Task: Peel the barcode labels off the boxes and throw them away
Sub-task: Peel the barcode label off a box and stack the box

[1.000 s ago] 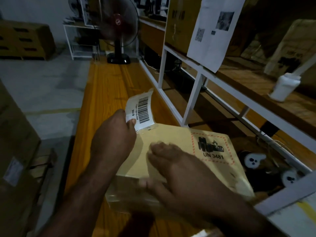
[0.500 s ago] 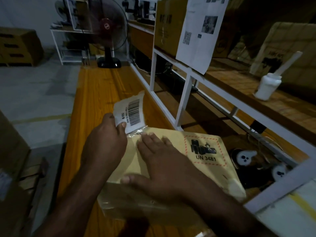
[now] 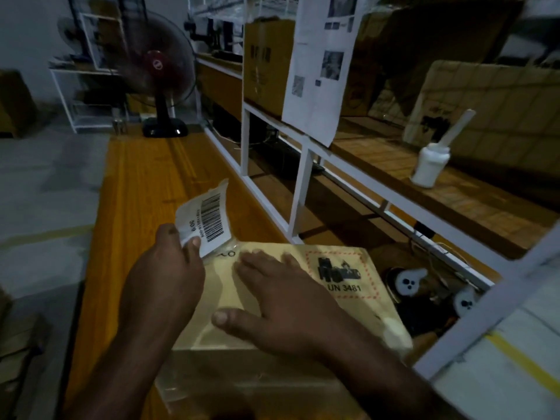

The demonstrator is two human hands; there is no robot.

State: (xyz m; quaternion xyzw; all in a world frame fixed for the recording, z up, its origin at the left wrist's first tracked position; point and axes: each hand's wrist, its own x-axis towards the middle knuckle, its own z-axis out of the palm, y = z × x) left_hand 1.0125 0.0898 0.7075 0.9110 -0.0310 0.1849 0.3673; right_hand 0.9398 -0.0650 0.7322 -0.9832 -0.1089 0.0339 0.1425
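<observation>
A tan cardboard box with a red-dashed "UN 3481" mark lies on the orange wooden table in front of me. A white barcode label stands curled up from the box's far left corner, its lower edge still at the box top. My left hand pinches the label's lower left corner between thumb and fingers. My right hand lies flat on the box top with fingers spread, just right of the label.
A white metal shelf frame runs along the table's right side, with a hanging printed sheet, a brown box and a white bottle. A black pedestal fan stands at the table's far end. Two white devices lie right of the box.
The label has been lifted further off the box and leans more to the left. My right hand slid forward across the box top toward the label.
</observation>
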